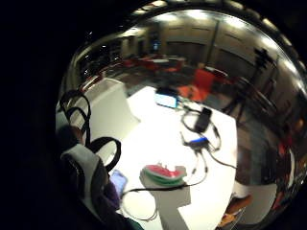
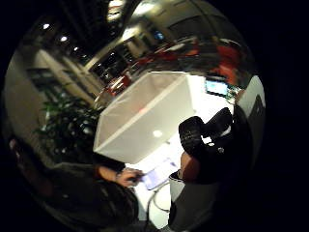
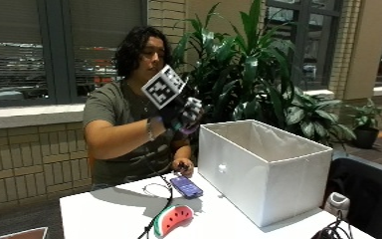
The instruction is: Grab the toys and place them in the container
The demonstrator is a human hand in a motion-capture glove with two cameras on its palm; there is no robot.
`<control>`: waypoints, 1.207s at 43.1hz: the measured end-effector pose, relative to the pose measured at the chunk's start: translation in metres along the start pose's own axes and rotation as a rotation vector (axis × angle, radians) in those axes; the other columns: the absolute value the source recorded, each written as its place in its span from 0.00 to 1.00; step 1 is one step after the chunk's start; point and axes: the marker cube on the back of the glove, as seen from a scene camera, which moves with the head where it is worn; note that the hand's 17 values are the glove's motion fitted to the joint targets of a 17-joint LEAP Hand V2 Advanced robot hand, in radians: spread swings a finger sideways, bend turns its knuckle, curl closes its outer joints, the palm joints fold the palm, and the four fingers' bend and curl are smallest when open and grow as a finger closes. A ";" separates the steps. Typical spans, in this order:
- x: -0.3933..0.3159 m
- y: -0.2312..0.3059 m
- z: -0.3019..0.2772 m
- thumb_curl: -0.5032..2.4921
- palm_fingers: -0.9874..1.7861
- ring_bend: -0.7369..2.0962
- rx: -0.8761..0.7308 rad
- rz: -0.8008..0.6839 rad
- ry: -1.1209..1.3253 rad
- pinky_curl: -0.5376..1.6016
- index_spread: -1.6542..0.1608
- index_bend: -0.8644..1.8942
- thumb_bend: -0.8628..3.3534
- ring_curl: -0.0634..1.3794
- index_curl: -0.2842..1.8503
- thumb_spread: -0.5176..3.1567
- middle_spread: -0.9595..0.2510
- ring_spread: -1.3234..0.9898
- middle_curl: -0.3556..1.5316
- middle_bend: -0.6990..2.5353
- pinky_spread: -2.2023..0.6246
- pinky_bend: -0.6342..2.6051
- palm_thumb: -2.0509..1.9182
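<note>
Sitting behind the white table (image 3: 111, 211), the person holds the gloved right hand (image 3: 181, 113) raised at chest height, just left of the white fabric container (image 3: 264, 169) and a little above its rim. The fingers of this hand look loosely bent and nothing shows between them; the thumb side palm view shows one dark finger (image 2: 192, 135) curled with no object in it, so the hand holds nothing.

The task's toy, a watermelon slice toy (image 3: 173, 219), lies on the near part of the table, left of the container and apart from it, with its red face up and the green rind on the near side. A black cable (image 3: 156, 219) runs down from the raised hand and passes just beside the toy. In the little finger side palm view the toy (image 1: 164, 174) lies on the white table surface with the cable next to it.

The bare left hand (image 3: 183, 168) rests on the table and touches a smartphone (image 3: 186, 186) with a lit screen, which lies between the person and the toy. The container stands open at the top; I cannot tell what is inside it.
</note>
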 end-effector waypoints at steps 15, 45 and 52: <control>-0.149 -0.122 0.069 0.42 0.79 0.75 -0.040 -0.226 0.188 0.48 0.71 0.61 0.25 0.48 0.58 0.47 0.51 0.43 0.69 0.53 0.63 0.51 0.64; 0.063 0.062 0.024 0.29 0.52 0.65 -0.390 0.235 0.399 0.42 0.67 0.41 0.20 0.35 0.42 0.44 0.52 0.41 0.55 0.39 0.71 0.47 0.51; 0.124 0.137 0.056 0.29 0.60 0.70 -0.556 0.353 0.380 0.42 0.67 0.36 0.21 0.38 0.40 0.47 0.48 0.39 0.57 0.43 0.67 0.47 0.54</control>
